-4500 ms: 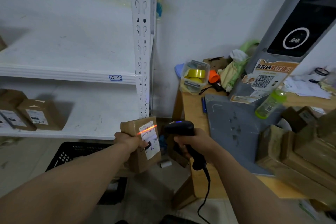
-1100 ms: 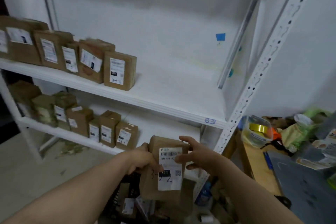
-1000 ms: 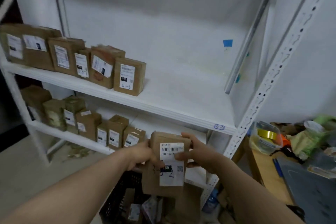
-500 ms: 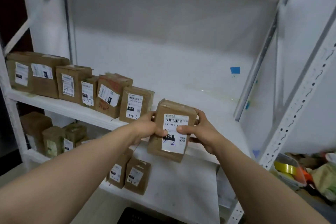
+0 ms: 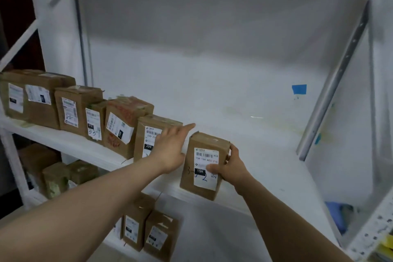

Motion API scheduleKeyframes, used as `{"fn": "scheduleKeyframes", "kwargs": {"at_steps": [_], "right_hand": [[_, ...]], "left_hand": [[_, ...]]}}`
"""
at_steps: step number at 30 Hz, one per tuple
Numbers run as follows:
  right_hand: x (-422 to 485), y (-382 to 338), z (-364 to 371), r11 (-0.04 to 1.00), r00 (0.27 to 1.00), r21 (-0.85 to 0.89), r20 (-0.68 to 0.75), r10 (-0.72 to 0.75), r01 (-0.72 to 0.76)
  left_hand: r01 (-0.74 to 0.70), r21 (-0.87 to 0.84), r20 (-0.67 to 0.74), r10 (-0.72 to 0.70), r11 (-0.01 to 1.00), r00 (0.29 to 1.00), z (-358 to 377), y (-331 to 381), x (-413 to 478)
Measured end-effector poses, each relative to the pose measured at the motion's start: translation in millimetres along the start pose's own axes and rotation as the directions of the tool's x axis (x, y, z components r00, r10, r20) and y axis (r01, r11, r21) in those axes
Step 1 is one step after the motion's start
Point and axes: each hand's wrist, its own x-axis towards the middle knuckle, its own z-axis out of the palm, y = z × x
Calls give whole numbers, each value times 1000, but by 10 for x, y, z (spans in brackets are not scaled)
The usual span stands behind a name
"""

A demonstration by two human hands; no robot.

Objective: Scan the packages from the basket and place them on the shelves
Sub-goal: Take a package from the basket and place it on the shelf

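1. Head view: looks up into a white rack, with the shelf (image 5: 265, 155) crossing from 9 o'clock down to 4 o'clock and the lower shelf (image 5: 223, 238) beneath it at 6 o'clock.
2. Grips the box (image 5: 205, 168) at 6 o'clock with the right hand (image 5: 231, 167): thumb laid across the white label, fingers curled round the right side.
3. Has that box upright, label toward the camera, at the shelf's front edge, just right of the row (image 5: 74, 106); cannot tell whether its base rests fully on the shelf.
4. Spreads the left hand (image 5: 172, 147) at 7 o'clock, fingers straight and holding nothing, index pointing toward 1 o'clock.
5. Lies in front of the 220 box (image 5: 146, 134) and just beside the gripped box's left side; cannot tell whether touching either.
6. Carries on the shelf, from 9 o'clock inward, that row of brown boxes, standing close together with labels to the front; ends at 7 o'clock with the 220 box, nearest the hands.
7. Carries on the lower shelf a pair (image 5: 148, 232) of brown boxes side by side at 7 o'clock, labels front, and dim boxes (image 5: 57, 178) at 8 o'clock, partly hidden.
8. Shows blue tape (image 5: 299, 89) on the back wall at 3 o'clock, a grey post (image 5: 333, 83) slanting just right of it, and a blue thing (image 5: 338, 215) at 4 o'clock, too blurred to name.
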Motion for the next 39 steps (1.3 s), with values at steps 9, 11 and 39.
{"fn": "scheduleKeyframes", "kwargs": {"at_steps": [9, 11, 39], "right_hand": [[349, 119, 97, 985, 987, -75, 33, 160, -157], [407, 120, 160, 985, 987, -63, 17, 159, -158], [458, 264, 398, 959, 968, -135, -4, 250, -248]], "left_hand": [[-311, 272, 15, 319, 911, 948, 146, -247, 538], [-331, 271, 13, 341, 904, 940, 159, -336, 637], [-260, 194, -109, 284, 946, 953, 155, -493, 453]]}}
